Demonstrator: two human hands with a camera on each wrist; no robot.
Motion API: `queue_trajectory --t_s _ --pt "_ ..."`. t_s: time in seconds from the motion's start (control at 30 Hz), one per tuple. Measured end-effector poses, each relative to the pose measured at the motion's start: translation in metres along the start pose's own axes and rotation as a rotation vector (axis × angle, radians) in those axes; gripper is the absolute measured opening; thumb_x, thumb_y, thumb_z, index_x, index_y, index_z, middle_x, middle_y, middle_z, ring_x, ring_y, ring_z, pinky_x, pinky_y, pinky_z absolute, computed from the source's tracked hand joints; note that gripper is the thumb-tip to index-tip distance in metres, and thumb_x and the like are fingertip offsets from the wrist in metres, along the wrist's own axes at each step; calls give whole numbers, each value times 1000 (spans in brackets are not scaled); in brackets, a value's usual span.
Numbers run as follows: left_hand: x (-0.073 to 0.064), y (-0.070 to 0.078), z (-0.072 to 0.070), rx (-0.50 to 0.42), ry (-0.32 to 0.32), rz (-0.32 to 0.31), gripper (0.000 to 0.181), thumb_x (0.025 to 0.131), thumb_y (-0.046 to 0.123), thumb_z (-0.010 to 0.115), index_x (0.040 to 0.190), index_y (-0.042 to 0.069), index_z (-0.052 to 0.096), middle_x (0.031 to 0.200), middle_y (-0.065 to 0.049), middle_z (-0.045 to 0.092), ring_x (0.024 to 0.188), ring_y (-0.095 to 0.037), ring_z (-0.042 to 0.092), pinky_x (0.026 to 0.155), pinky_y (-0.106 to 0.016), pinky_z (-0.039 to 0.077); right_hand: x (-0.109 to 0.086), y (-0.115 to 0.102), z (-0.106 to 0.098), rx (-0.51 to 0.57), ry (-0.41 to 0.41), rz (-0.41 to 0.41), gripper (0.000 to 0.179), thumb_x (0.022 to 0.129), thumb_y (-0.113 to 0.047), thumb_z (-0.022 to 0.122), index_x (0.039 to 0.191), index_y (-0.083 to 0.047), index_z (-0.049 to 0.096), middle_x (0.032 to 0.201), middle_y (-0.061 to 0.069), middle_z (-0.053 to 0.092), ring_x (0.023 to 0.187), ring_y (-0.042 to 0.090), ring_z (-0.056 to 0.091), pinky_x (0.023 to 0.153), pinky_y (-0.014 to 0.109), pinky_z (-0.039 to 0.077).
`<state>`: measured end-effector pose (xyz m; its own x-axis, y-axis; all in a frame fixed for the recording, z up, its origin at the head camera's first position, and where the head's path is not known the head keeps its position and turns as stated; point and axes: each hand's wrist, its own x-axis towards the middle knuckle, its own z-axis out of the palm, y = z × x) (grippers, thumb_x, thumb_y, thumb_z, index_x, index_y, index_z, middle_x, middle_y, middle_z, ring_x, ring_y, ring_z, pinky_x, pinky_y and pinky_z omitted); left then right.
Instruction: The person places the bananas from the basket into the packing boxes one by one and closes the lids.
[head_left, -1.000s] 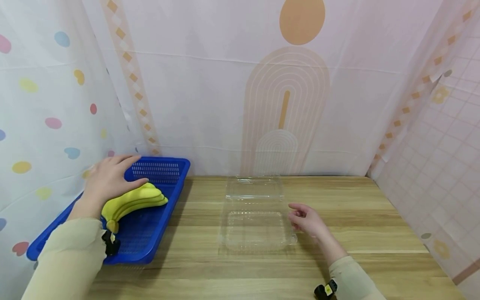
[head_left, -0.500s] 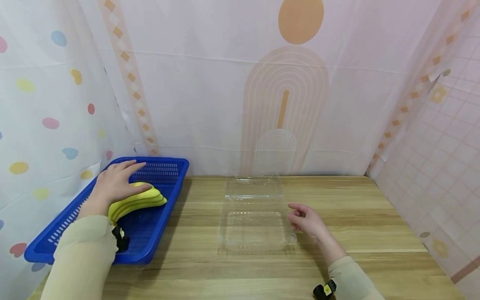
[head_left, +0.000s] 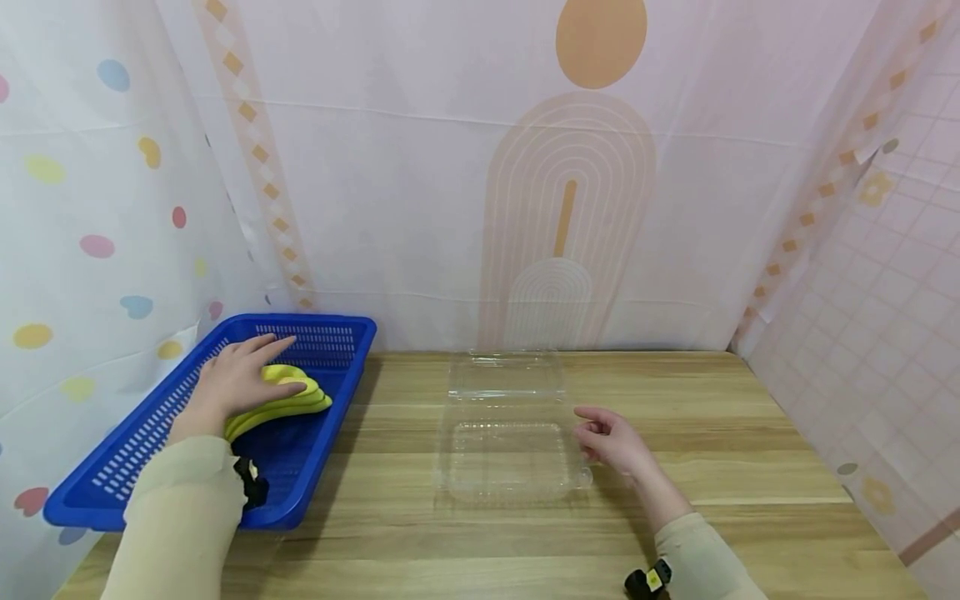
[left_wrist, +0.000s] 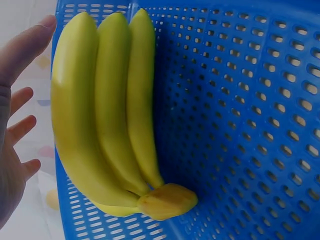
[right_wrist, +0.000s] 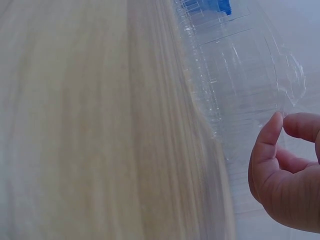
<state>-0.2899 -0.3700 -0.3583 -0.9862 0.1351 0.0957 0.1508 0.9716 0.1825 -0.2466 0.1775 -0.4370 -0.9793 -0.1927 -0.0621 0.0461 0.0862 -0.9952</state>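
Note:
A bunch of yellow bananas [left_wrist: 115, 100] lies in a blue plastic basket [head_left: 303, 467] at the left of the table. Above and behind it hovers my left hand [head_left: 236, 379], fingers spread and thumb stretched out over the fruit; in the left wrist view a gap shows between fingers and bananas. A clear plastic clamshell container [head_left: 510, 458] stands with its lid raised in the middle of the table. My right hand [head_left: 615, 442] is at its right edge. In the right wrist view, thumb and forefinger tips meet at the clear rim and seem to pinch it.
The wooden table [head_left: 712, 467] reaches back to a patterned curtain [head_left: 420, 208]. A dotted curtain [head_left: 75, 275] hangs close behind the basket's left side, and a checked one [head_left: 885, 333] borders the right.
My left hand has shifted a little right and down over the bananas, fingers still spread. My right hand and the container have stayed in place.

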Motion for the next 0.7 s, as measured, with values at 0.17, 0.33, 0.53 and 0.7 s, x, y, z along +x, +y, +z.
queue_trajectory --t_s 0.17,0.33,0.53,0.7 --pt "0 -1 6 -14 -4 -4 99 80 73 63 154 13 35 153 -31 27 131 -62 20 98 -81 14 0 0 0 6 0 -1 48 96 5 56 138 20 37 87 4 53 68 10 49 59 19 48" --pt "-1 0 10 -35 -7 1 98 81 72 64 153 13 36 152 -32 27 132 -62 19 98 -81 13 0 1 -1 5 2 -1 48 96 5 56 138 20 37 87 3 54 67 10 50 59 19 48" --pt "-1 2 11 -43 -19 10 95 81 71 64 152 12 39 151 -33 29 131 -62 21 97 -82 14 -1 1 -1 14 3 4 48 96 5 56 137 20 37 87 2 53 67 9 49 59 19 48" --pt "-1 1 12 -56 -63 18 90 83 67 65 149 10 43 148 -35 32 128 -62 26 94 -83 20 -2 0 -2 11 1 7 49 96 4 57 138 20 37 88 3 53 67 9 49 59 19 48"
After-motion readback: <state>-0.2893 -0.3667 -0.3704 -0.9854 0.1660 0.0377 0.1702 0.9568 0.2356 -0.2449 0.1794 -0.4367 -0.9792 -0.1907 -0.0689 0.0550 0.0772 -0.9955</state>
